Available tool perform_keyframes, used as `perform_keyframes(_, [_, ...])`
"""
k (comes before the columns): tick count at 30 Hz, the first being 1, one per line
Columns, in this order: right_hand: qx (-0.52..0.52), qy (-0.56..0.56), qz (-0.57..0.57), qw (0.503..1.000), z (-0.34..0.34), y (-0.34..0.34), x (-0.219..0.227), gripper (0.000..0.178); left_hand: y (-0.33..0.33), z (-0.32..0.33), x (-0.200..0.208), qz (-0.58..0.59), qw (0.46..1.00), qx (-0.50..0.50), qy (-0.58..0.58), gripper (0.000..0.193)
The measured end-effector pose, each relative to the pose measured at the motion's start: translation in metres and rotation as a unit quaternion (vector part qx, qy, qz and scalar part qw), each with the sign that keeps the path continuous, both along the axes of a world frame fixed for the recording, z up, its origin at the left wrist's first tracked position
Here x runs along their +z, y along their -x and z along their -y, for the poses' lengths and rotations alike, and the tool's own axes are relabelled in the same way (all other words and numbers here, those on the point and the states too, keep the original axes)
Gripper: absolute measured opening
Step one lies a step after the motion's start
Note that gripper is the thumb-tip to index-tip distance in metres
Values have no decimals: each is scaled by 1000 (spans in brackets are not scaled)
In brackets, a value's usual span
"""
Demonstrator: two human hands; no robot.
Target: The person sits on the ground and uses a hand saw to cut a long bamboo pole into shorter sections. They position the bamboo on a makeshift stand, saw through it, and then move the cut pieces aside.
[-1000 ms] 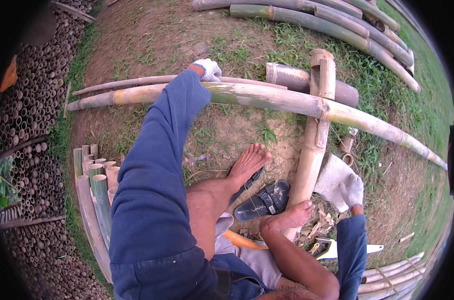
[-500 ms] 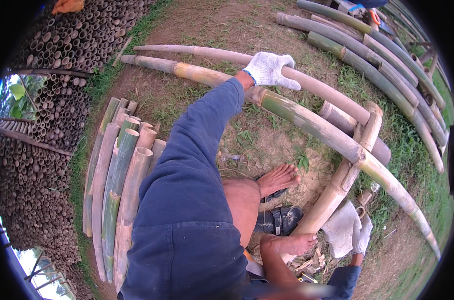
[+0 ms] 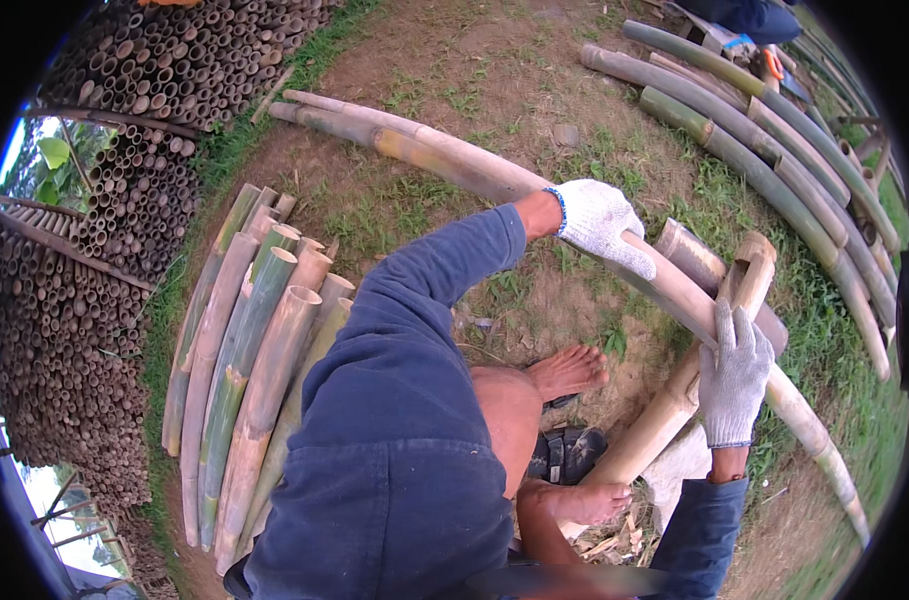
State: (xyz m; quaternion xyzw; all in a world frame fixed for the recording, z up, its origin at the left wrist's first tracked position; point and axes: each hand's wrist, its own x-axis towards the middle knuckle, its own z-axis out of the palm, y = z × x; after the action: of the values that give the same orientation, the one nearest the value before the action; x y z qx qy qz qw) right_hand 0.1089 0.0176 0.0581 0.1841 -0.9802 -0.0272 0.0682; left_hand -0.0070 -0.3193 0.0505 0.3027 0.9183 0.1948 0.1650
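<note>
My left hand (image 3: 604, 228), in a white knit glove, is wrapped round a slim, pale bamboo pole (image 3: 474, 158). This pole lies against a longer green-and-tan bamboo pole (image 3: 809, 430), partly covering it. At the slim pole's right end, my gloved right hand (image 3: 736, 372) lies with its fingers stretched out, touching the bamboo; its palm hides part of the longer pole. Beneath them slants a thick bamboo support (image 3: 654, 415) with a notched upper end. Another short, thick bamboo piece (image 3: 689, 255) lies crosswise behind it.
Cut bamboo lengths (image 3: 274, 400) lie in a bundle at left, before a tall bamboo stack (image 3: 64, 380). More poles (image 3: 744, 140) lie at the upper right, near another person (image 3: 749, 15). My bare foot (image 3: 589, 503) rests against the support, beside a pale flat object (image 3: 679, 475).
My right hand has come up from beside the pale object to the slim pole's end. My left hand has shifted right and nearer, bringing the slim pole against the longer one.
</note>
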Motion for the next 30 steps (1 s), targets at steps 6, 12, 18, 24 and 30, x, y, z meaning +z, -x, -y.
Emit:
perform_keyframes(6, [102,58,-57,991,23,22,-9,56,6,52,-2,-3,999,41,32,75])
perform_keyframes(12, [120,106,14,987,57,46,-14,55,9,89,-11,54,994,90,38,76])
perform_keyframes(18, [160,116,-55,979,60,70,-33,52,37,105,-30,74,993,95,20,65])
perform_keyframes(24, [156,213,-30,964,41,85,-53,50,55,109,-50,90,992,80,-28,59])
perform_keyframes(30, [121,220,6,968,31,84,-60,48,61,107,-52,126,985,115,-25,54])
